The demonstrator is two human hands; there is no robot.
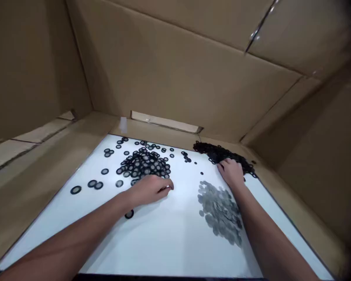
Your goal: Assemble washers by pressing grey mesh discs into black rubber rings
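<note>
My left hand is over the white board just in front of a heap of black-rimmed discs with pale centres. Its thumb and fingers are pinched together, and whatever sits between the tips is too small to make out. At the far right, my right hand reaches to the edge of a pile of black rings. Those fingers are curled down, with their tips partly hidden against the rings. Between my arms lies a spread of thin grey translucent discs, close beside my right forearm.
Brown cardboard walls enclose the lit white surface at the back and both sides. A low slot is cut in the back wall. Several rimmed discs lie scattered at left, one beside my left wrist. Small black pieces lie near the back.
</note>
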